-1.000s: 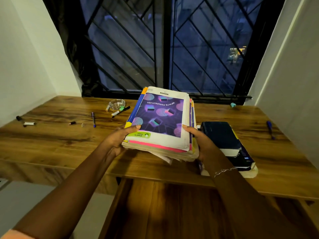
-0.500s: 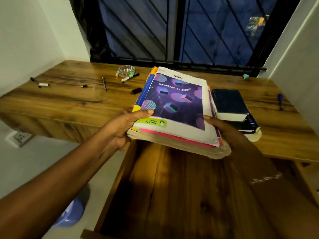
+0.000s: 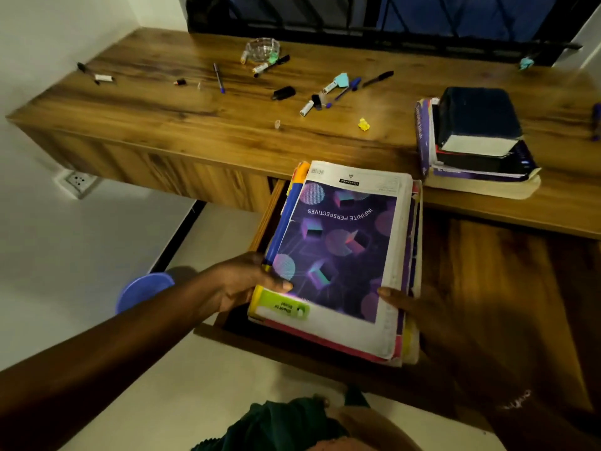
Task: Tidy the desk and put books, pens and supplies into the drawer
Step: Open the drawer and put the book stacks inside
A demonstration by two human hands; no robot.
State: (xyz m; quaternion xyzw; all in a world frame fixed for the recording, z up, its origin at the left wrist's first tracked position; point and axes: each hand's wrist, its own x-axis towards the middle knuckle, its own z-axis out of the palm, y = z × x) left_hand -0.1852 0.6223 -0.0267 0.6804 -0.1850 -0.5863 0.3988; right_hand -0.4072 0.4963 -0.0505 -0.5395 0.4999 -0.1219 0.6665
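While the left grip [image 3: 240,286] and right grip [image 3: 411,309] are pinching the book stack's [image 3: 341,252] opposite edges, lowering it level into the drawer [image 3: 264,222] is looking wisest.

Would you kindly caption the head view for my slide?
Left hand and right hand hold a book stack over the open drawer.

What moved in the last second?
The stack of books with a purple cover moved from over the wooden desk down toward the open wooden drawer, gripped throughout by left hand and right hand. The dark book pile and scattered pens stayed put.
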